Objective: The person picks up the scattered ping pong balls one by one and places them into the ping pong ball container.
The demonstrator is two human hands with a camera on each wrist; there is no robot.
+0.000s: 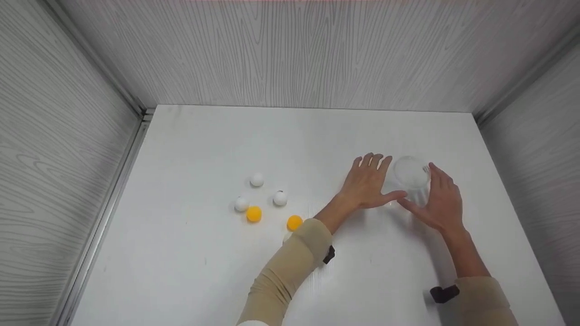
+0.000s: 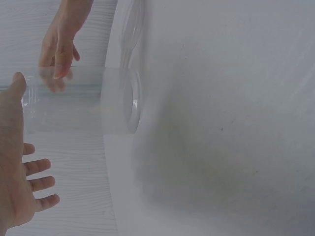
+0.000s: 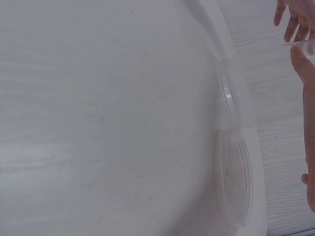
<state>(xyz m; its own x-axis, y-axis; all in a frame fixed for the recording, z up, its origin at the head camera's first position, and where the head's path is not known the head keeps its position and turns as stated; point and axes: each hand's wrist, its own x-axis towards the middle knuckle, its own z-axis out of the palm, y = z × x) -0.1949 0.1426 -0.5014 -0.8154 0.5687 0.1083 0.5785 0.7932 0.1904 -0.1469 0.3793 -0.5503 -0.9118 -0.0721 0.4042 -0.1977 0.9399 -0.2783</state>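
A clear, tall cylindrical container (image 1: 410, 173) stands upright on the white table between my two hands; the left wrist view shows its transparent wall (image 2: 78, 110). My left hand (image 1: 366, 183) is on its left, fingers straight and spread, the thumb reaching toward the container near its rim. On its right, my right hand (image 1: 442, 201) has its fingers extended alongside, the thumb pointing at the left thumb. Whether either hand touches the container, I cannot tell. A flat, clear round dish or lid (image 3: 234, 179) lies beside the container, under the right-hand side.
Several small balls lie left of my left arm: white balls (image 1: 257, 179) and orange balls (image 1: 254, 214). The left sleeve (image 1: 294, 253) partly covers one white ball. Grey wood-grain panels (image 1: 290, 54) enclose the table (image 1: 190, 149) at the back and both sides.
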